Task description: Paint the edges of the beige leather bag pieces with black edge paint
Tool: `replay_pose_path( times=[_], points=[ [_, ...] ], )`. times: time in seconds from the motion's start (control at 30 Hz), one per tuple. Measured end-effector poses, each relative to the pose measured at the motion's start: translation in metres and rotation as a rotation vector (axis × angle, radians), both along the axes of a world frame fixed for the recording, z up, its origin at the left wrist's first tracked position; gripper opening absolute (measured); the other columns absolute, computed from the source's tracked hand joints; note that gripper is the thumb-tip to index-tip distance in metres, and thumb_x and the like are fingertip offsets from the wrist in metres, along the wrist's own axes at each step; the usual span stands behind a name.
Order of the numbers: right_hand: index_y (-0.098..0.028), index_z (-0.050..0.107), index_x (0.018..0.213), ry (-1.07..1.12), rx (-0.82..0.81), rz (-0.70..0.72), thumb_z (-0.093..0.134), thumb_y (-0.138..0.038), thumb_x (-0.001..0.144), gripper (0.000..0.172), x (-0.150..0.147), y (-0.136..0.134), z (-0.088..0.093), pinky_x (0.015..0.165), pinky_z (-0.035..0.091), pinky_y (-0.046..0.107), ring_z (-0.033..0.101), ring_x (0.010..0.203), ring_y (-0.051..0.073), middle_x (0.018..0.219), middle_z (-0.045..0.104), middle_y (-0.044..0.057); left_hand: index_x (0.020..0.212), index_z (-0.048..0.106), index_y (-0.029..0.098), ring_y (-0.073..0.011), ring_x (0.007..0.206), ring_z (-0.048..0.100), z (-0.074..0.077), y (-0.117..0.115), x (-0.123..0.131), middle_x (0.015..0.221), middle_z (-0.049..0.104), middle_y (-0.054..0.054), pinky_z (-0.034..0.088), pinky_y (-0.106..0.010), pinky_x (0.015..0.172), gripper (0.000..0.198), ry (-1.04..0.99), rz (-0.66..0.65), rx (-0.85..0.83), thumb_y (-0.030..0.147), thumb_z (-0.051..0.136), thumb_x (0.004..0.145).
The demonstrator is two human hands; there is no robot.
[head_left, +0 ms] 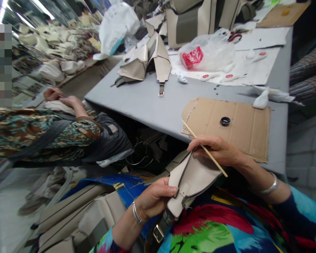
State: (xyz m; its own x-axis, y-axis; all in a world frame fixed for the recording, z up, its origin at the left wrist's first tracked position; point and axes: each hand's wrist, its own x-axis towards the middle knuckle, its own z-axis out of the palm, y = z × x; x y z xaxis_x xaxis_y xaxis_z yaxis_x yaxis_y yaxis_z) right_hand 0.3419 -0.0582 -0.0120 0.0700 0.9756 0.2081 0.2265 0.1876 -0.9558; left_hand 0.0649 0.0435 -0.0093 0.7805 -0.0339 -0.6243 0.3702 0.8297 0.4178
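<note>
My left hand point(155, 198) is closed on the lower edge of a cream leather bag piece point(193, 177) with grey-green edging and a buckled strap point(159, 228), held over my lap. My right hand point(217, 149) pinches a thin wooden stick point(204, 149) near its middle while its fingers rest on the piece's upper end. The stick's tip points up-left over a sheet of cardboard point(249, 128) lying on the grey table point(147, 102).
A small black round pot point(225, 121) sits on the cardboard. Folded cream bag parts point(147, 58), a clear plastic bag point(208, 52) and white paper sheets lie farther back. A co-worker in a patterned sleeve point(42, 135) sits at left. Cream panels point(76, 214) are stacked by my left knee.
</note>
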Motion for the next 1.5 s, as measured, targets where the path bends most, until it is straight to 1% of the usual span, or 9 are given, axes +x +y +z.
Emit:
replay_pose_path(
  times=[0.13,0.4,0.6,0.87,1.0,1.2,1.37,1.43,1.5],
  points=[
    [-0.022,0.073,0.108,-0.002,0.016,-0.015,0.072,-0.025,0.091,0.018,0.0,-0.001,-0.001,0.083,0.05,0.026,0.067,0.091,0.017,0.098,0.072,0.002,0.108,0.076,0.003,-0.0203,0.072,0.074,0.005,0.001,0.002,0.088,0.078,-0.017,0.06,-0.024,0.067,0.047,0.016,-0.011,0.051,0.027,0.087,0.069],
    [-0.023,0.073,0.108,-0.032,0.076,-0.029,0.07,-0.024,0.093,0.016,0.002,-0.006,-0.003,0.086,0.052,0.029,0.067,0.093,0.018,0.101,0.072,0.003,0.099,0.078,0.009,-0.0164,0.066,0.069,0.012,-0.001,0.002,0.081,0.076,-0.011,0.053,-0.02,0.06,0.044,0.071,-0.095,0.275,0.04,0.09,0.071],
    [-0.023,0.073,0.108,-0.057,0.12,-0.02,0.069,-0.02,0.094,0.016,0.002,-0.006,-0.003,0.088,0.051,0.03,0.066,0.094,0.018,0.101,0.072,0.004,0.092,0.079,0.008,-0.0158,0.063,0.068,0.012,-0.001,0.0,0.076,0.076,-0.011,0.053,-0.02,0.06,0.044,0.104,-0.132,0.281,0.045,0.089,0.071],
    [-0.023,0.072,0.11,-0.067,0.195,-0.011,0.067,-0.021,0.096,0.015,0.003,-0.007,-0.006,0.096,0.052,0.034,0.067,0.105,0.02,0.11,0.074,0.006,0.095,0.079,0.003,-0.0154,0.061,0.068,0.014,-0.007,0.005,0.076,0.076,-0.014,0.054,-0.021,0.06,0.043,0.113,-0.042,0.249,0.038,0.087,0.071],
    [-0.023,0.072,0.109,-0.067,0.213,-0.019,0.066,-0.021,0.096,0.014,0.003,-0.009,-0.005,0.098,0.053,0.036,0.067,0.109,0.02,0.115,0.075,0.007,0.095,0.079,0.004,-0.0142,0.059,0.066,0.018,-0.013,0.007,0.074,0.075,-0.013,0.053,-0.019,0.057,0.042,0.117,0.002,0.296,0.038,0.087,0.072],
    [-0.023,0.072,0.11,-0.071,0.254,-0.034,0.064,-0.021,0.098,0.015,0.002,-0.012,-0.002,0.109,0.05,0.043,0.063,0.124,0.023,0.125,0.073,0.008,0.089,0.076,0.007,-0.0108,0.046,0.057,0.022,-0.024,0.007,0.065,0.072,-0.009,0.046,-0.018,0.044,0.039,0.138,0.075,0.397,0.043,0.085,0.076],
    [-0.026,0.07,0.123,-0.055,0.221,-0.074,0.062,-0.025,0.1,0.025,-0.002,-0.02,0.013,0.114,0.046,0.045,0.057,0.134,0.025,0.133,0.069,0.006,0.084,0.07,0.011,-0.0093,0.035,0.049,0.021,-0.032,0.003,0.053,0.066,-0.004,0.04,-0.017,0.034,0.04,0.198,0.128,0.443,0.049,0.082,0.077],
    [-0.028,0.068,0.129,-0.04,0.195,-0.145,0.06,-0.028,0.102,0.029,-0.005,-0.029,0.022,0.114,0.045,0.043,0.059,0.131,0.025,0.133,0.069,0.006,0.085,0.069,0.012,-0.0084,0.032,0.046,0.028,-0.037,0.001,0.052,0.065,-0.003,0.039,-0.017,0.031,0.041,0.223,0.182,0.446,0.051,0.08,0.078],
    [-0.031,0.068,0.131,-0.027,0.184,-0.267,0.056,-0.033,0.104,0.03,-0.006,-0.04,0.031,0.108,0.049,0.042,0.064,0.121,0.025,0.124,0.072,0.006,0.085,0.068,0.013,-0.0076,0.032,0.045,0.039,-0.041,-0.002,0.05,0.063,-0.001,0.037,-0.015,0.03,0.042,0.266,0.286,0.451,0.051,0.082,0.076]
  ],
)
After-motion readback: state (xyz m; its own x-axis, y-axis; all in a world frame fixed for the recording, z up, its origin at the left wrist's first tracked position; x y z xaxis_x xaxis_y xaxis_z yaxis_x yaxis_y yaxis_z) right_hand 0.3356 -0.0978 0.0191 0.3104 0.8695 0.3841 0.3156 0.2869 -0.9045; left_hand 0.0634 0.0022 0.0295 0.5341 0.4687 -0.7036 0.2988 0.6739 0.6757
